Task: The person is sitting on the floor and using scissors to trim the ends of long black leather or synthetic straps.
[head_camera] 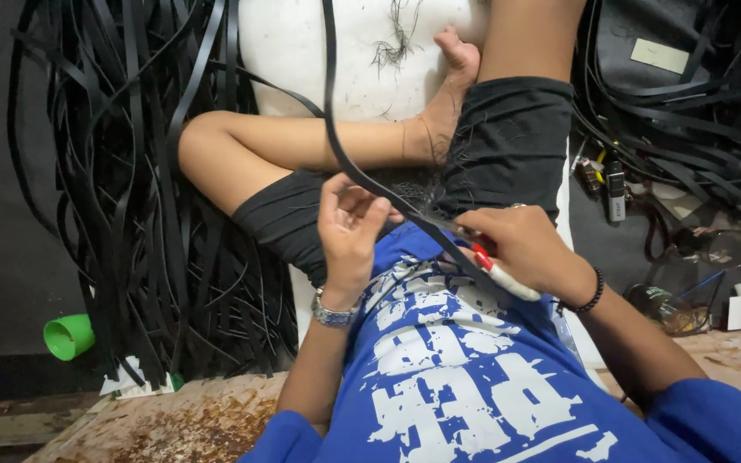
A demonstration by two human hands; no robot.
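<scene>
A long black strip point(333, 129) runs down from the top of the view, crosses the bare shin, and passes between the two hands just above the blue printed shirt point(448, 377). The left hand point(349, 231), with a metal wristwatch point(334, 315) at the wrist, is curled with its fingertips closed on the strip where it bends toward the lap. The right hand point(521, 244) sits just beside it to the right, closed around a small tool with a red and white handle point(499, 273); the tool's working end lies against the strip, though whether it is a blade cannot be told from here. So the strip is pinched at one point and met by the tool at the next — the two hands near each other but not touching. A beaded black bracelet point(592, 296) circles the right wrist. The person sits cross-legged in dark shorts on a white cushion point(293, 60) (flecked with fine black shavings). A heap of loose black strips point(130, 189) hangs and piles at the left, with a green plastic cup point(68, 336) lying on its side below it. More strips and small clutter — a dark glass jar point(666, 307) among it — lie at the right.
</scene>
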